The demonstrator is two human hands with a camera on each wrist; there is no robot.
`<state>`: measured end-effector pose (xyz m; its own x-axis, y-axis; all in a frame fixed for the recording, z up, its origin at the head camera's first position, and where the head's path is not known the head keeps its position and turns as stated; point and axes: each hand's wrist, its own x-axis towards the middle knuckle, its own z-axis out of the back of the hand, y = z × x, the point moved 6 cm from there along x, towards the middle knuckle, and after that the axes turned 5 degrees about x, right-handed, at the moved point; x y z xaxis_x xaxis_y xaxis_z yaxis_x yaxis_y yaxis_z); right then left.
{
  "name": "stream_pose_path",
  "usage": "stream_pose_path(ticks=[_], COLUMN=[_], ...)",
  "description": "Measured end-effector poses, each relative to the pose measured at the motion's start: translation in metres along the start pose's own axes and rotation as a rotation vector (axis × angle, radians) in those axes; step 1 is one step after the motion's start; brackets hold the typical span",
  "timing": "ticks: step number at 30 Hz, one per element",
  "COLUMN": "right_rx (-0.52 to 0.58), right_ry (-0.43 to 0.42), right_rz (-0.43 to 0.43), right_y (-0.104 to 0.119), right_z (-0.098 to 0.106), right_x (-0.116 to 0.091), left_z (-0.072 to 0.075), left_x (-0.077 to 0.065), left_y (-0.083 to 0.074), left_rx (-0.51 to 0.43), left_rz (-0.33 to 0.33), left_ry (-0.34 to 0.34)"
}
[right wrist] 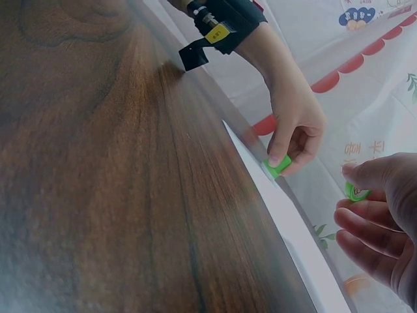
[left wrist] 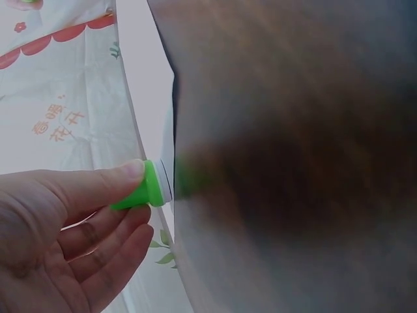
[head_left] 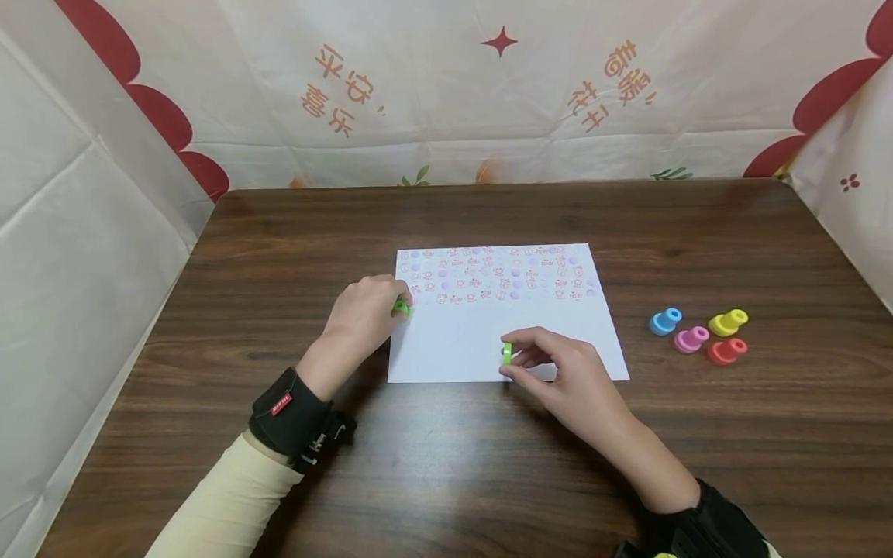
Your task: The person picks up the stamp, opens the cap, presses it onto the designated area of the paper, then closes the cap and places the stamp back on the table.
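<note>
My left hand [head_left: 363, 314] pinches a green toy stamp [head_left: 401, 306] between thumb and fingers, low over the left edge of a white sheet of paper [head_left: 453, 341]. In the left wrist view the stamp [left wrist: 154, 186] shows a white collar at its lower end, right at the paper. Over the lower middle of the sheet, my right hand [head_left: 568, 376] holds a small round green cap [head_left: 507, 353] by its rim, between thumb and index finger. A printed picture shows on the cap [right wrist: 356, 192] in the right wrist view. Rows of small red and purple prints cover the sheet's upper part.
Right of the paper stand four-coloured stamps: a blue stamp [head_left: 665, 322], a pink stamp [head_left: 691, 339], a yellow stamp [head_left: 729, 322] and a red stamp [head_left: 727, 352]. The brown wooden table [head_left: 293, 232] ends at a white printed curtain [head_left: 446, 93].
</note>
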<state>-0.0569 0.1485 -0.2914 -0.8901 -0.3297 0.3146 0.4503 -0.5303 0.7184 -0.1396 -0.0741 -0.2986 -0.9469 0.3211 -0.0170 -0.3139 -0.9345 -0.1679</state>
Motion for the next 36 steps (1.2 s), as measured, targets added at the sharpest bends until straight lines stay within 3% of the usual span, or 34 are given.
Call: stream_pose_path(ticks=[12,15,23,36], right_rx=[0.005,0.008,0.003,0.013], right_ry=[-0.001,-0.001,-0.024,0.000], right_rz=[-0.009,-0.009,0.004,-0.002], right_y=[-0.001,-0.001,-0.001,0.004], right_z=[-0.001,-0.001,0.003,-0.002], right_x=[0.000,0.000,0.001,0.006], left_z=[0.001,0.005,0.025,0.028], left_x=[0.000,-0.003,-0.016,-0.031], left_y=[0.002,0.006,0.014,0.006], left_rx=[-0.011,-0.043,-0.236,-0.513], left_rz=[0.024,0.047,0.064,0.021], left_ry=[0.017,-0.007,-0.134,-0.179])
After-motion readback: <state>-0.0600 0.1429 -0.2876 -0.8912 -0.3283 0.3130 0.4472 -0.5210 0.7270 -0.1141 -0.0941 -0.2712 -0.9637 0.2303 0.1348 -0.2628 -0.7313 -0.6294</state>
